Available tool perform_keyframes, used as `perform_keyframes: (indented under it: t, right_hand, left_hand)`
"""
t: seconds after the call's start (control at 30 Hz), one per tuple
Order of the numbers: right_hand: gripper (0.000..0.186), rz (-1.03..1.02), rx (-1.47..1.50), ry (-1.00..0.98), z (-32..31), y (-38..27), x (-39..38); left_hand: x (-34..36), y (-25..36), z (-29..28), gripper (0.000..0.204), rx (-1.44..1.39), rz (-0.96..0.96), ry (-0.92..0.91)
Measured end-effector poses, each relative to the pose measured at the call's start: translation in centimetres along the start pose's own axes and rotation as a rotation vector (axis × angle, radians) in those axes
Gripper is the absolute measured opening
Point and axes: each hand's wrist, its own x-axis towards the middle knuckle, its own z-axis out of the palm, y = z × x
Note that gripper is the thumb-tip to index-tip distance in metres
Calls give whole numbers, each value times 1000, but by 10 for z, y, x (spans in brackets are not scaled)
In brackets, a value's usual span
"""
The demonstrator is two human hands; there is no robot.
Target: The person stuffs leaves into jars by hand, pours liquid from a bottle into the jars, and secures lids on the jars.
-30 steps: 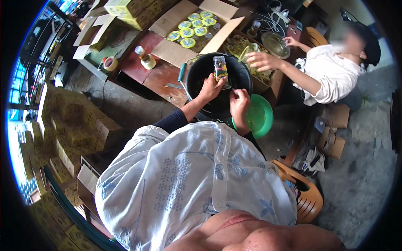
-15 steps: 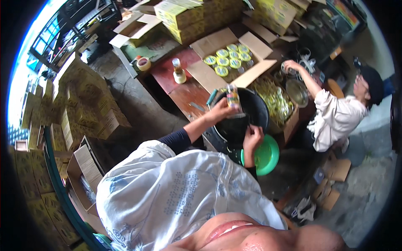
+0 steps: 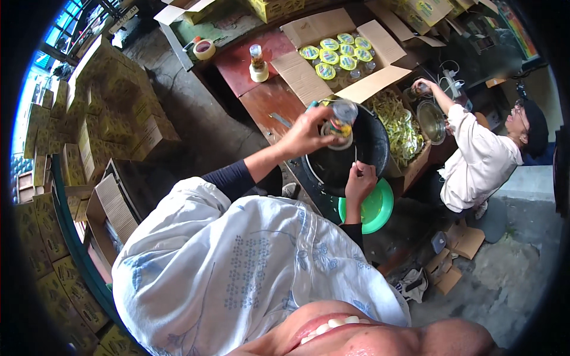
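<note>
My left hand [image 3: 312,135] is wrapped round a clear plastic cup [image 3: 344,111] with coloured print, tilted above a large black tub [image 3: 383,142]. Pinched in my right hand [image 3: 361,180] is a thin, pale, spoon-like utensil [image 3: 355,155], upright at the tub's near right side. Its kind is not fully clear. Beneath my right wrist, a green plastic bowl [image 3: 385,204] stands against the tub. Beyond the tub lies an open cardboard box [image 3: 372,89] holding rows of lidded cups [image 3: 330,57].
A carton of yellow-green packets [image 3: 401,133] stands right of the tub, near a co-worker [image 3: 481,154] reaching over a metal bowl [image 3: 431,121]. A jar [image 3: 257,65] and a tape roll [image 3: 204,49] stand at the far left. Stacked cartons [image 3: 113,113] fill the left side.
My left hand has turned the cup and shifted it slightly up and right. The utensil in my right hand now shows more clearly. The whole view has shifted a little.
</note>
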Motion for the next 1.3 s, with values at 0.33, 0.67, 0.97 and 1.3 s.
perform_keyframes:
  t: [0.33, 0.67, 0.97, 1.3]
  right_hand:
    - [12, 114, 5, 9, 3, -9, -1]
    - [8, 109, -77, 70, 4, -15, 13]
    - [9, 297, -216, 85, 27, -80, -24]
    - [9, 571, -300, 211, 41, -95, -28]
  left_hand:
    - [69, -95, -165, 43, -367, -198, 533]
    - [131, -243, -254, 57, 177, -227, 583]
    - [100, -308, -233, 52, 310, -297, 268]
    - [102, -343, -236, 53, 509, -115, 98]
